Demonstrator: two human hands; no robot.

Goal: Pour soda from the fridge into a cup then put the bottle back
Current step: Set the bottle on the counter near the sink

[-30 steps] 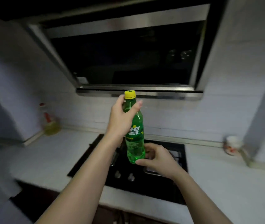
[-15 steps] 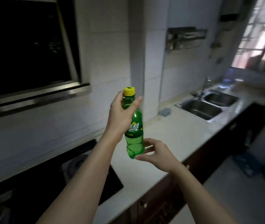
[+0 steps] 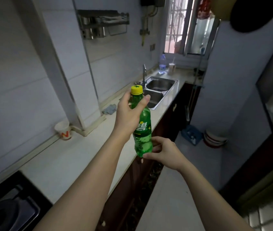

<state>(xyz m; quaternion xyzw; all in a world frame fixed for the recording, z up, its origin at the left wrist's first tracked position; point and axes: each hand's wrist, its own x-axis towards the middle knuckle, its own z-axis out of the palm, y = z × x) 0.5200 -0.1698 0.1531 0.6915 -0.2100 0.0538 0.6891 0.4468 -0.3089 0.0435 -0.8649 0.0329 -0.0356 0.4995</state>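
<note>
A green soda bottle (image 3: 143,130) with a yellow cap, screwed on, is held upright in the air over the counter's front edge. My left hand (image 3: 129,115) grips its neck and shoulder. My right hand (image 3: 164,152) cups its base with thumb and fingers. A white paper cup (image 3: 64,130) with red and yellow print stands on the white counter (image 3: 75,157) against the wall, to the left of the bottle. Whether there is soda in the cup cannot be seen.
A black stove (image 3: 10,207) lies at the lower left. A double steel sink (image 3: 159,90) with a tap is further along, a grey rag (image 3: 109,109) before it. A clear bottle (image 3: 162,64) and a cup (image 3: 172,68) stand by the window. Stacked bowls (image 3: 215,139) sit on the floor.
The view has swung right from the stove and hood toward the sink and window. Both hands keep the same hold on the bottle.
</note>
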